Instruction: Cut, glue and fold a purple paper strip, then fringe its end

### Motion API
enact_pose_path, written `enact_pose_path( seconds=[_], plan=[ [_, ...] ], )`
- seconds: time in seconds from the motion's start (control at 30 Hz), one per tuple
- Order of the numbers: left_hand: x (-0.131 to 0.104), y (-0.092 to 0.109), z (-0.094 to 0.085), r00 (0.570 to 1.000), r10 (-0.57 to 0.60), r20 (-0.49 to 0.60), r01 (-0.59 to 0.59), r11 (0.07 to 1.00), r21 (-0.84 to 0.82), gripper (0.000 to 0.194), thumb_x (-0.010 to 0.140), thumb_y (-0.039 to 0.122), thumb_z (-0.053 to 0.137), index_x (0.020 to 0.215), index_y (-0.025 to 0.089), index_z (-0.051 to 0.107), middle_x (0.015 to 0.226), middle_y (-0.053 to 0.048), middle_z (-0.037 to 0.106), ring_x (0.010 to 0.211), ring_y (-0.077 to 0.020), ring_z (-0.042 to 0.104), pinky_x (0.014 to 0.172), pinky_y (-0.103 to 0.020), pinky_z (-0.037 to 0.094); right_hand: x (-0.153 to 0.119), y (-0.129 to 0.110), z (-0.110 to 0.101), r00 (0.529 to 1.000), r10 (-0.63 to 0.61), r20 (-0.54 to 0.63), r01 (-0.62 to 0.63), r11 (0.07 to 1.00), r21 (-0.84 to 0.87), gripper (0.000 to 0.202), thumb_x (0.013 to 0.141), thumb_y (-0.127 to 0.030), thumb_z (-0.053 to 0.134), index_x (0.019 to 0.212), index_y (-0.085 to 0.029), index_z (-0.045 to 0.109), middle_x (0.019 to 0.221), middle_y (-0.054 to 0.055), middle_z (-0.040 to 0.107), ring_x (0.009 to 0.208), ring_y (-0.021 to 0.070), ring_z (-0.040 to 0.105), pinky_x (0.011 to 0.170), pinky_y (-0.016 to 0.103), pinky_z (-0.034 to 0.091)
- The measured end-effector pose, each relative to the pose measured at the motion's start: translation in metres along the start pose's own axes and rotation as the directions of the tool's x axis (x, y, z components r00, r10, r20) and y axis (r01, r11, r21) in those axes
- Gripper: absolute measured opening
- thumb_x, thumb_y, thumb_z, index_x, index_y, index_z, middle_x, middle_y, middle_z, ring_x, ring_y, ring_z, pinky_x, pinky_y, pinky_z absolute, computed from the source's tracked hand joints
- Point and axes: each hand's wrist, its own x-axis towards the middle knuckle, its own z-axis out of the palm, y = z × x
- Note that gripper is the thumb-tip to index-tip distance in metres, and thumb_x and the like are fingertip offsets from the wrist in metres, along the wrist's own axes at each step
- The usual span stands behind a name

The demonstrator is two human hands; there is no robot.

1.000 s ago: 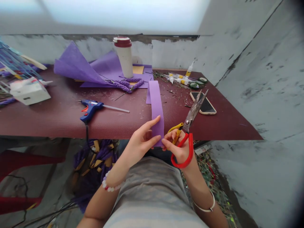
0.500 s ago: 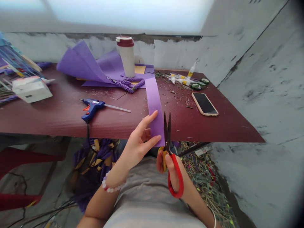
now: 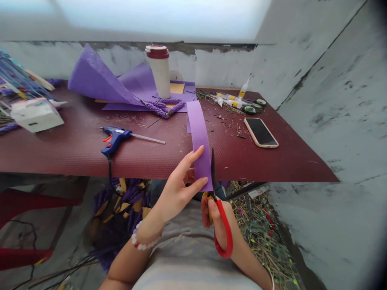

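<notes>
One purple strip is in the left hand, with the fingers clamped on its lower part, near the front edge of the counter; its upper end bends over above the counter. The right hand has its fingers closed around the handles of the scissors. The blades appear together, just beside the strip, and I cannot tell if they touch it. A blue glue gun lies on the counter, more to the left.
</notes>
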Motion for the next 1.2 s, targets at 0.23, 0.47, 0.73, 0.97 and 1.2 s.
enact_pose_path(
  seconds=[0.23, 0.47, 0.73, 0.97, 1.2],
  plan=[
    [0.000, 0.001, 0.002, 1.000, -0.026, -0.005, 0.026, 1.000, -0.006, 0.070, 0.093, 0.027, 0.075, 0.156, 0.035, 0.047, 0.161, -0.007, 0.048, 0.108, -0.0225, 0.071, 0.090, -0.037, 0.063, -0.001, -0.001, -0.001, 1.000, -0.003, 0.004, 0.003, 1.000, -0.008, 0.061, 0.095, -0.078, 0.036, 0.073, -0.024, 0.053, 0.051, -0.002, 0.051, 0.046, 0.0149, 0.047, 0.048, 0.028, 0.036],
    [-0.003, 0.001, 0.003, 1.000, 0.000, -0.016, 0.001, 0.998, 0.066, 0.069, 0.093, 0.027, 0.073, 0.156, 0.033, 0.047, 0.163, -0.008, 0.045, 0.100, -0.0199, 0.070, 0.088, -0.037, 0.063, -0.005, -0.002, 0.001, 1.000, 0.005, 0.007, -0.005, 1.000, -0.009, 0.065, 0.095, -0.081, 0.031, 0.075, -0.024, 0.053, 0.052, -0.002, 0.050, 0.047, 0.0150, 0.047, 0.046, 0.027, 0.037],
    [-0.006, 0.000, 0.007, 0.999, 0.032, -0.026, -0.029, 0.996, 0.087, 0.068, 0.093, 0.027, 0.074, 0.156, 0.033, 0.048, 0.162, -0.008, 0.045, 0.092, -0.0166, 0.068, 0.082, -0.033, 0.063, -0.008, -0.002, 0.001, 1.000, 0.007, -0.014, -0.007, 1.000, -0.011, 0.062, 0.094, -0.081, 0.035, 0.072, -0.024, 0.050, 0.049, -0.003, 0.049, 0.044, 0.0145, 0.047, 0.046, 0.027, 0.036],
    [-0.005, -0.001, 0.008, 0.999, 0.006, -0.032, -0.005, 0.999, 0.048, 0.070, 0.092, 0.029, 0.075, 0.156, 0.033, 0.048, 0.158, -0.008, 0.050, 0.097, -0.0199, 0.069, 0.084, -0.037, 0.063, -0.010, -0.003, 0.003, 0.999, 0.016, -0.030, -0.018, 0.999, -0.043, 0.066, 0.095, -0.082, 0.027, 0.071, -0.025, 0.049, 0.048, -0.002, 0.050, 0.044, 0.0147, 0.048, 0.046, 0.027, 0.037],
    [-0.005, 0.002, 0.007, 0.999, -0.018, -0.037, 0.019, 0.999, 0.038, 0.070, 0.092, 0.029, 0.076, 0.155, 0.034, 0.048, 0.159, -0.009, 0.049, 0.098, -0.0198, 0.070, 0.086, -0.038, 0.064, -0.010, -0.005, 0.003, 0.998, 0.055, -0.016, -0.056, 0.997, -0.051, 0.069, 0.091, -0.088, 0.025, 0.070, -0.026, 0.047, 0.045, -0.003, 0.047, 0.040, 0.0133, 0.044, 0.043, 0.026, 0.034]
  ],
)
